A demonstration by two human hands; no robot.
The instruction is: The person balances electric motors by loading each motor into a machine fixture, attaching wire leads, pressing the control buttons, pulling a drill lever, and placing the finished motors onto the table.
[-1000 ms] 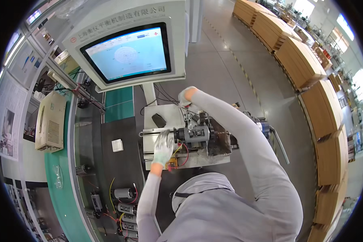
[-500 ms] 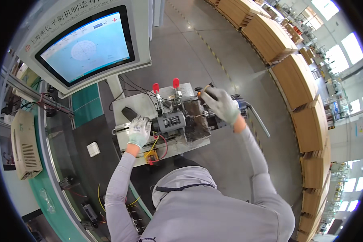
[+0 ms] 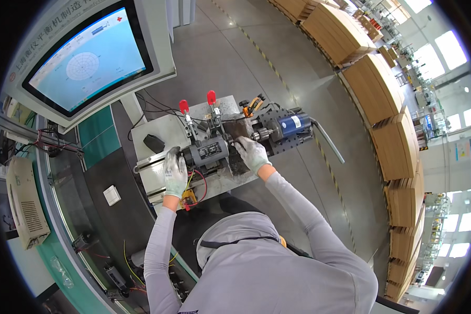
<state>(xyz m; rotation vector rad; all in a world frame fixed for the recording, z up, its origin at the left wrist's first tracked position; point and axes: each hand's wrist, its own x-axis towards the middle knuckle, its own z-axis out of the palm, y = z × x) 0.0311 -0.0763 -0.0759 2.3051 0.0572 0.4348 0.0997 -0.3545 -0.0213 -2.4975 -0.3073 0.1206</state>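
Note:
A grey cylindrical electric motor (image 3: pixel 209 150) lies on a pale metal bench fixture (image 3: pixel 154 138). My left hand (image 3: pixel 176 174), in a white glove, is closed around the motor's left end. At its other end my gloved right hand (image 3: pixel 253 155) has its fingers closed at the thin motor shaft (image 3: pixel 232 141); the fingertips partly hide the contact. Beyond that hand sits a metal chuck (image 3: pixel 261 134) on a blue cylindrical drive unit (image 3: pixel 292 125). Two toggle clamps with red handles (image 3: pixel 183 106) (image 3: pixel 211 97) stand behind the motor. Red and yellow wires (image 3: pixel 204 180) run from it toward a yellow block (image 3: pixel 188 199).
A monitor (image 3: pixel 86 63) showing a round grid stands at the back left. A black wedge-like piece (image 3: pixel 153 143) lies on the fixture. An orange-and-black tool (image 3: pixel 253 106) rests behind the chuck. A bent metal lever (image 3: pixel 328 140) juts out right. Stacked cartons (image 3: pixel 374 98) line the right.
My right hand has come away from the orange-and-black tool near the chuck, moving left and nearer to the motor shaft. My left hand stays at the motor's left end. The view has shifted slightly.

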